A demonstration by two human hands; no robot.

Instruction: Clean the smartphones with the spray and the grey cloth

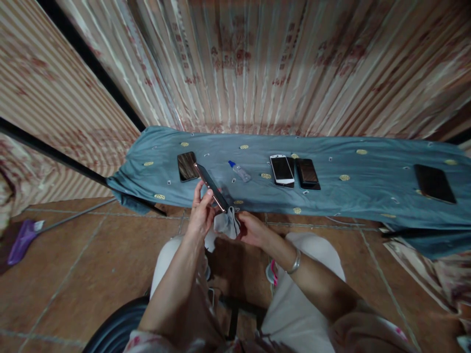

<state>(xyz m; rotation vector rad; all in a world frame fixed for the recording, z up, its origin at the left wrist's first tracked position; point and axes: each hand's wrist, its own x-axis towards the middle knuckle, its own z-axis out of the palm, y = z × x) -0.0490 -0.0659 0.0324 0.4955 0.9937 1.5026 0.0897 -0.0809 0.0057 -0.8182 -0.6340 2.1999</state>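
We sit with both forearms reaching forward and down from the bottom of the view, converging in front of our knees. Our left hand (200, 215) is raised a little higher than the other, wrist bent slightly back, fingers extended upward and the thumb set against them in a pinching grasp. Our right hand (252, 229) comes in from the right with the forearm angled across our thigh, the wrist nearly straight and the fingers curled inward in a closed grip, knuckles turned toward the left hand. The two hands sit just beside each other, nearly touching. Both forearms are bare.
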